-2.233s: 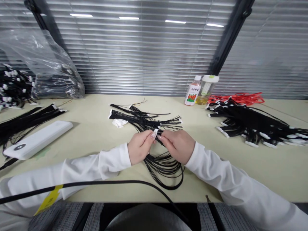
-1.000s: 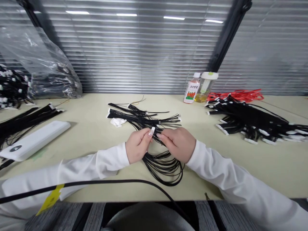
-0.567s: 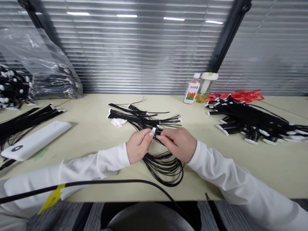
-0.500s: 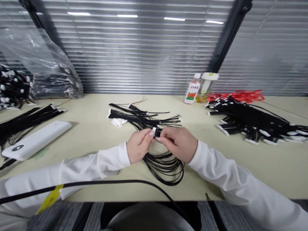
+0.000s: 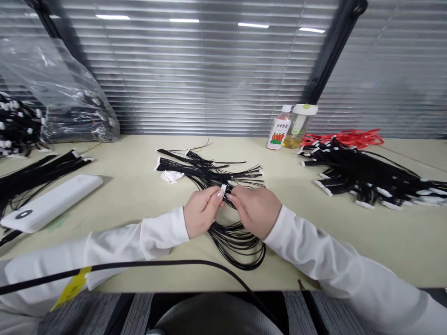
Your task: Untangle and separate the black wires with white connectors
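Note:
My left hand (image 5: 202, 211) pinches a small white connector (image 5: 222, 190) between thumb and forefinger, close to the middle of the table. Just to its right, my right hand (image 5: 257, 209) is closed, thumb against bent fingers, gripping thin black wires by the connector; the exact grip point is partly hidden. Beneath both hands, a bundle of black wires (image 5: 240, 244) curves in a loop toward the table's front edge. Beyond them lie more black wires (image 5: 209, 172), some with loose ends fanning right and white connectors at the left.
At right rests a pile of black cables (image 5: 370, 172) with white connectors, before red cables (image 5: 349, 138). A drink bottle (image 5: 279, 128) and lidded cup (image 5: 299, 125) stand behind. Leftward are a white power bank (image 5: 52, 202) and plastic bag (image 5: 80, 111). A black cord (image 5: 157, 263) crosses in front.
My right hand has shifted slightly left, closer to the connector, and its fingers have turned inward. My left hand keeps its pinch in nearly the same place.

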`<action>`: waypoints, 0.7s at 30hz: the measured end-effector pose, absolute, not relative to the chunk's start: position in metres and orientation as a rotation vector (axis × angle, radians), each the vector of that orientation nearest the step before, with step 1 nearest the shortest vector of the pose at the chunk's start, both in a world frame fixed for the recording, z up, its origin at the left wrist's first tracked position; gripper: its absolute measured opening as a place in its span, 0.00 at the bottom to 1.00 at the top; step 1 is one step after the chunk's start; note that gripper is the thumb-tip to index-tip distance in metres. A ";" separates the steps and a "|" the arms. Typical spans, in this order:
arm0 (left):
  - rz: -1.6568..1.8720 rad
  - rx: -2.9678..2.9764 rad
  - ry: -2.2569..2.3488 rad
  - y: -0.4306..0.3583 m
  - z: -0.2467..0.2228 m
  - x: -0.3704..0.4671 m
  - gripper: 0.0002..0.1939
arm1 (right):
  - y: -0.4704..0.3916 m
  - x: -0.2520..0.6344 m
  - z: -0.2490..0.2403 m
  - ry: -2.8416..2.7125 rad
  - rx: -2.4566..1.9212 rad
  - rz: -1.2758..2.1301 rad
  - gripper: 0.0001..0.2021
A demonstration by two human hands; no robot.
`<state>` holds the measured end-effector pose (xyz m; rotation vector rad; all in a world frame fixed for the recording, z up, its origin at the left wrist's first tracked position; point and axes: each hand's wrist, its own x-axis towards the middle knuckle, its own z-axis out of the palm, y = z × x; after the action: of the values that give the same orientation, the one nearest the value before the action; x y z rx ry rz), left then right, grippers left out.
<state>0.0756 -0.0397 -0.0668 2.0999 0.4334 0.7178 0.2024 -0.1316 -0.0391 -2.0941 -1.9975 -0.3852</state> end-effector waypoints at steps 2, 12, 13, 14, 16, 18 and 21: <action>0.720 2.084 0.441 -0.040 -0.067 0.076 0.19 | -0.131 0.202 -0.040 -1.976 -2.095 -0.399 0.15; 0.731 2.007 0.454 -0.044 -0.061 0.077 0.19 | -0.130 0.198 -0.042 -1.915 -2.086 -0.446 0.15; 0.734 2.004 0.452 -0.045 -0.061 0.077 0.19 | -0.130 0.198 -0.043 -1.912 -2.082 -0.453 0.15; 0.737 2.001 0.451 -0.044 -0.061 0.077 0.19 | -0.130 0.198 -0.043 -1.910 -2.078 -0.461 0.16; 0.744 1.996 0.449 -0.044 -0.061 0.078 0.19 | -0.130 0.197 -0.043 -1.910 -2.069 -0.468 0.16; 0.745 1.990 0.448 -0.045 -0.062 0.078 0.19 | -0.130 0.196 -0.043 -1.905 -2.067 -0.460 0.16; 0.740 1.978 0.443 -0.045 -0.062 0.078 0.19 | -0.130 0.195 -0.043 -1.895 -2.064 -0.429 0.16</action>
<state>0.0781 -0.0449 -0.0621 1.9780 0.4425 0.7395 0.1952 -0.1296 -0.0428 -2.0637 -1.8946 -0.4294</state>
